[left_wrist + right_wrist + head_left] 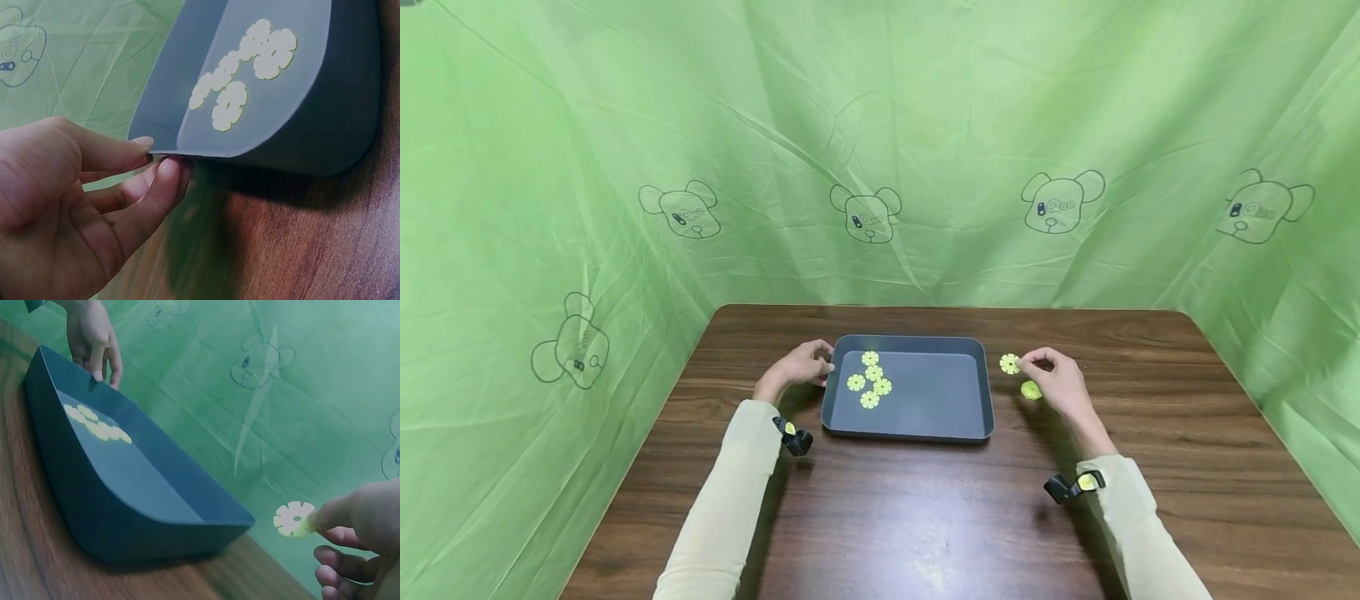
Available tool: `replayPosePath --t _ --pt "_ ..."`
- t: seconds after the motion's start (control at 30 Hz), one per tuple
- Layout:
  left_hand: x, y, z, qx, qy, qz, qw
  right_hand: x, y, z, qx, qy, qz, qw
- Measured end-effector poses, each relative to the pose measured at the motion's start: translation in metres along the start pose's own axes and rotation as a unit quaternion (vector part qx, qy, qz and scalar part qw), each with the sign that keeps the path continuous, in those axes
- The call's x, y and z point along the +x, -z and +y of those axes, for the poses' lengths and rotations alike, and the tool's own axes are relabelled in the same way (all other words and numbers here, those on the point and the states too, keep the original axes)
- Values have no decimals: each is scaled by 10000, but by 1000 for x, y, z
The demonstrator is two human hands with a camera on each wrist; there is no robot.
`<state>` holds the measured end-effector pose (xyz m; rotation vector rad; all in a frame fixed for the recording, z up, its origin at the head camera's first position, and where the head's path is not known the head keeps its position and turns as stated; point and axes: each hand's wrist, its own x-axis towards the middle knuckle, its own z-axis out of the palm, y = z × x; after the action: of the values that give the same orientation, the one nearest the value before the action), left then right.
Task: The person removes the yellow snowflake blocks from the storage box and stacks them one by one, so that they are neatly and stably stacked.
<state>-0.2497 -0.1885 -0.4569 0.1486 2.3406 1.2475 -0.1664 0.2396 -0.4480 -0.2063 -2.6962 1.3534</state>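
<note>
Green fabric sheeting [880, 108] printed with dark-outlined cartoon animal heads [679, 212] hangs behind and to both sides of a dark brown wood-grain table [880, 508]. On it, in front of me, rests a dark grey rectangular tray [936, 392] with raised walls and rounded corners. My left hand [800, 364] grips the tray's left short side, thumb on the rim and fingers against the outside just below it. Within the tray, 5 flat yellow flower-shaped discs [874, 372] lie close together in the left half, some of them touching. My right hand [1062, 385] pinches 1 yellow notched disc with a small central hole [1007, 363] by its edge, just beyond the tray's right wall and apart from it. Near that hand, on the table, lies a bright yellow-green flower-shaped piece [1031, 390]; I cannot tell whether it is 1 disc or several stacked. Pale cream sleeves [718, 508] cover my 2 forearms, and small black wrist devices [1063, 488] sit near both cuffs.
</note>
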Motion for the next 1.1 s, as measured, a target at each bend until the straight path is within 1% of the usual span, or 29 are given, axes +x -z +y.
replayPosePath --t 0.2,0.27,0.37,0.5,0.63,0.73,0.87,1.1 --pt "-2 0 2 -38 24 -55 10000 -5 11 12 -174 -333 62 9993" --pt "-3 0 2 -52 47 -61 10000 -5 15 18 -244 -398 29 9989" --pt "-4 0 2 -66 44 -73 9999 -3 18 26 -357 -499 -96 9981" --pt "-4 0 2 -63 15 -88 9999 -1 19 33 -492 -732 -330 9956" --pt "-3 0 2 -44 11 -84 10000 0 20 36 -629 -918 -585 9921" --pt "-2 0 1 -14 10 -75 10000 0 20 38 -696 -1020 -682 9900" --pt "-1 0 1 6 2 -68 10000 0 19 40 -774 -1113 -671 9885" --pt "0 0 1 19 13 -65 10000 1 18 43 -888 -1149 -613 9875"
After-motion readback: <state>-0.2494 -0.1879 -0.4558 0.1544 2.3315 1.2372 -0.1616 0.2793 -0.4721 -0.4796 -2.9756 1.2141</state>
